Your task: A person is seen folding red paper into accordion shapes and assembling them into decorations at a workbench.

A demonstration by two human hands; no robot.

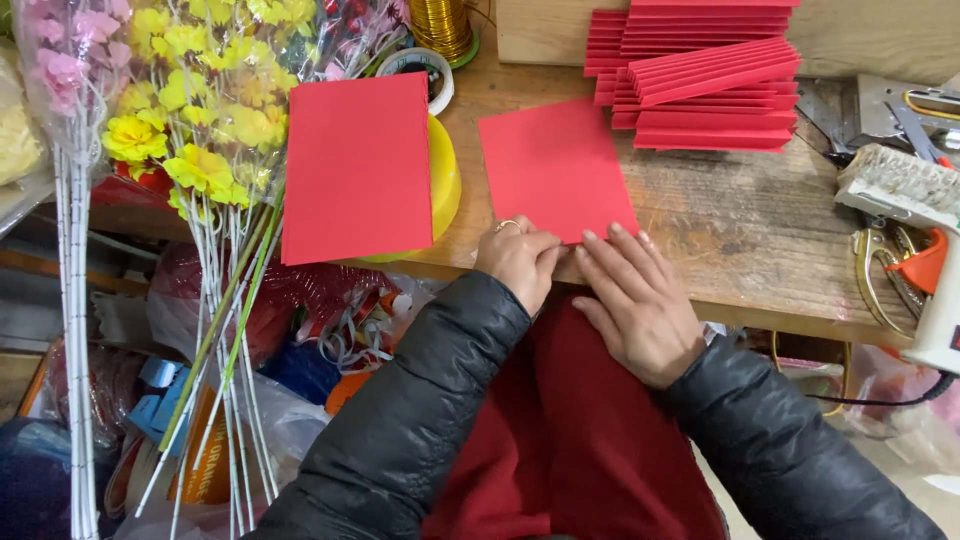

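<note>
red paper sheet (556,168) sits flat on the wooden desk (740,230) near the front edge. left hand (518,262) pinches its near edge, fingers together; right hand (634,300) presses down flat beside it, fingers slightly spread. folded red stack (705,80) behind, glue gun (915,230) off right.

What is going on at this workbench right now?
A person in a black padded jacket presses both hands on the near edge of a red paper sheet lying on the wooden table. The left hand pinches the edge; the right hand lies flat beside it. A stack of folded red paper sits behind, another red sheet rests on a yellow bowl, and a glue gun lies to the right.
</note>
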